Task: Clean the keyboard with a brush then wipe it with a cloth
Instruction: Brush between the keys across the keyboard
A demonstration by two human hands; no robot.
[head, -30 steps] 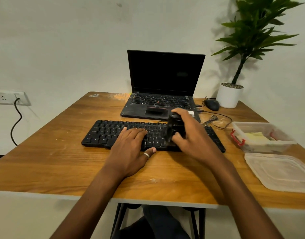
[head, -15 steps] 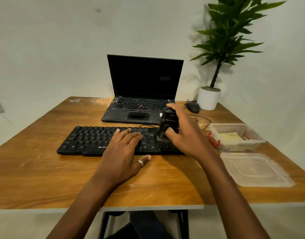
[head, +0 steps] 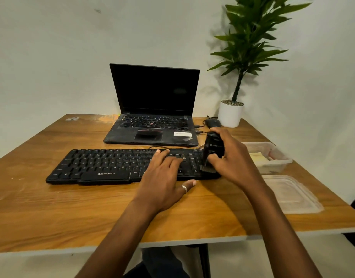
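Rightward along the keyboard [head: 104,165] is where both hands have gone since the earlier frames: the brush [head: 213,149], which worked nearer the middle keys 1 second ago, now stands at the keyboard's right end, and the left hand [head: 162,185] has slid along after it.

The wooden table [head: 52,207] carries everything. At its far right corner a leafy plant [head: 250,47] rises from a white pot [head: 229,115]. An open laptop [head: 154,109] with a dark screen sits at the back, just behind the keyboard. The black keyboard lies across the middle of the table, parallel to the near edge. On the right, a clear plastic lid [head: 289,195] lies flat near the table edge, and beyond it stands a clear container [head: 273,165] holding a pale yellow item [head: 256,157]; whether that is the cloth cannot be told.

The left hand lies flat with fingers straight on the keys right of centre, its thumb resting on the table just in front of the keyboard. The right hand [head: 234,159] curls round the black brush, thumb on the near side and fingers over the top, holding it upright with the bristles [head: 207,168] down on the rightmost keys. A black mouse [head: 212,123] sits beside the pot. A silver ring [head: 184,188] is on the left thumb.
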